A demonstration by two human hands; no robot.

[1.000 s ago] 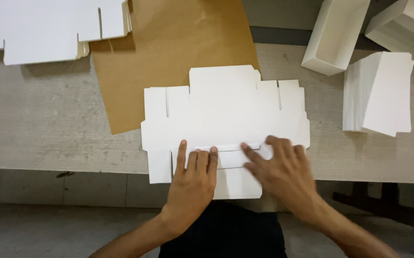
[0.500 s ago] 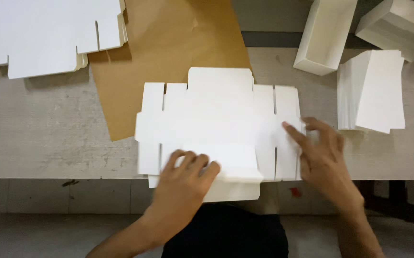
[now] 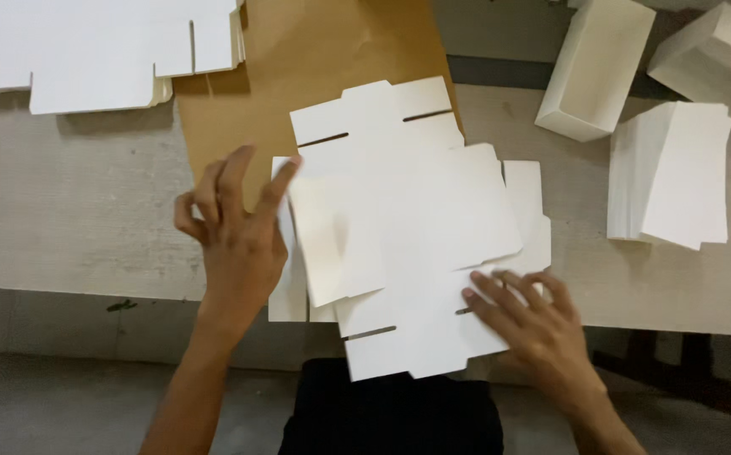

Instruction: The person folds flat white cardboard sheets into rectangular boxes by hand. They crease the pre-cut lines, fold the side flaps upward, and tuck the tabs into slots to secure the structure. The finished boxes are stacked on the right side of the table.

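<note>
Now flat box blank (image 3: 408, 227), long axis slightly tilted, hands (image 3: 239, 236) on edges

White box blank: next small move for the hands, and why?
Probably press the raised left panel down along its crease. The left hand has fingertips on the left edge of the white box blank, where that panel stands lifted off the table. The right hand lies flat on the near right corner, pinning it.
</note>
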